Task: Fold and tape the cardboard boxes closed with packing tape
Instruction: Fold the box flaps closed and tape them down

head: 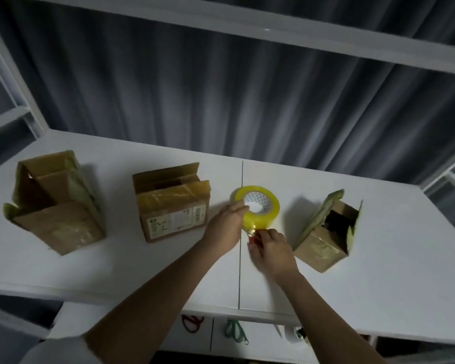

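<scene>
The left hand (227, 222) steadies the yellow tape roll (258, 206) on the worktop (116, 271) between two open boxes; right-hand fingers (267, 236) pinch something small and red at its edge. Keep the roll still, peel slowly

Tape roll (258, 206): glossy, see-through yellowish plastic film wound on a white printed paper core

Left box (54, 203): brown matt cardboard, creased, its flaps edged with shiny, wrinkled old tape

Middle box (172, 203): brown matt cardboard with a white paper label; a glossy strip of crinkled tape across the top flap

Right box (329, 232): brown matt cardboard, worn, with crumpled greenish tape on its flaps and a shiny patch on the side

Table (116, 264): smooth white matt board

Curtain (221, 95): grey cloth in soft folds

Frame (247, 24): white painted bars, smooth

Small tool (254, 236): glossy red, material unclear
</scene>
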A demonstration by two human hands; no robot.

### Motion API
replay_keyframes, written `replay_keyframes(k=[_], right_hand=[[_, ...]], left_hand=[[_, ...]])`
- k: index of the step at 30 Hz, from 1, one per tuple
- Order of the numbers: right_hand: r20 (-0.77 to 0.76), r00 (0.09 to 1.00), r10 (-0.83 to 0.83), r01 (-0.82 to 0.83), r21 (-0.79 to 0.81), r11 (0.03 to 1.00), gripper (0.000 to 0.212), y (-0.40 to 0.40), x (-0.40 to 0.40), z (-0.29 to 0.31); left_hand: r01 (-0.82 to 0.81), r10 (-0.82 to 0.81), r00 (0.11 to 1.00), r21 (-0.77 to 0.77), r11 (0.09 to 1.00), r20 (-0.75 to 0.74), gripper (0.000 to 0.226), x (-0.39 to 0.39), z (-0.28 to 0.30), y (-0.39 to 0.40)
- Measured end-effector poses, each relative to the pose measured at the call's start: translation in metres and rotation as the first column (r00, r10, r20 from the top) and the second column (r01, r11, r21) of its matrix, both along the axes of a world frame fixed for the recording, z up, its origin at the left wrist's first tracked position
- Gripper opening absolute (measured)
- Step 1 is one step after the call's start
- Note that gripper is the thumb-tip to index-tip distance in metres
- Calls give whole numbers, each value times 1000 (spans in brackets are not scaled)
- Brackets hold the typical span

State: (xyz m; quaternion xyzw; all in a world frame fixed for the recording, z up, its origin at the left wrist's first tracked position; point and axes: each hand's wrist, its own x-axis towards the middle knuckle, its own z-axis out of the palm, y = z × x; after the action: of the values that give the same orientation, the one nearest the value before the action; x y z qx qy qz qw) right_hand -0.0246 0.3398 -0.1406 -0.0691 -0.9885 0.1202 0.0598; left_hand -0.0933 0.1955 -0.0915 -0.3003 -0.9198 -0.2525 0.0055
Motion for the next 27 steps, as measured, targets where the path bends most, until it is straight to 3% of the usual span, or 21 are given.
replay_keyframes(k=[3, 5, 10, 14, 17, 21, 25, 27], right_hand=[[-3, 1000, 10, -10, -24, 1000, 34, 4, -4, -1], [22, 1000, 3, -1, -121, 993, 35, 8, -7, 0], [1, 998, 60, -58, -237, 970, 38, 23, 6, -3], [83, 983, 164, -147, -181, 972, 52, 29, 20, -6], [49, 980, 192, -184, -131, 974, 58, 24, 25, -5], [-85, 977, 194, -197, -24, 980, 36, 20, 9, 15], [29, 971, 237, -239, 91, 967, 69, 22, -29, 40], [157, 959, 235, -265, 212, 941, 71, 21, -48, 43]], left_hand=[[56, -54, 998, -126, 990, 18, 63, -17, -3, 11], [107, -100, 994, -181, 978, 47, 64, -27, -8, 13], [161, -152, 986, -149, 976, 71, 68, -39, -28, 6], [164, -155, 984, -117, 979, 88, 64, -45, -33, 10], [121, -119, 978, 1, 993, 169, 58, -44, -33, 13], [-44, -2, 970, 187, 981, 242, 61, -34, -40, 7], [-204, 93, 923, 272, 940, 373, 63, -24, -54, 7], [-296, 127, 879, 318, 901, 459, 57, -25, -57, 11]])
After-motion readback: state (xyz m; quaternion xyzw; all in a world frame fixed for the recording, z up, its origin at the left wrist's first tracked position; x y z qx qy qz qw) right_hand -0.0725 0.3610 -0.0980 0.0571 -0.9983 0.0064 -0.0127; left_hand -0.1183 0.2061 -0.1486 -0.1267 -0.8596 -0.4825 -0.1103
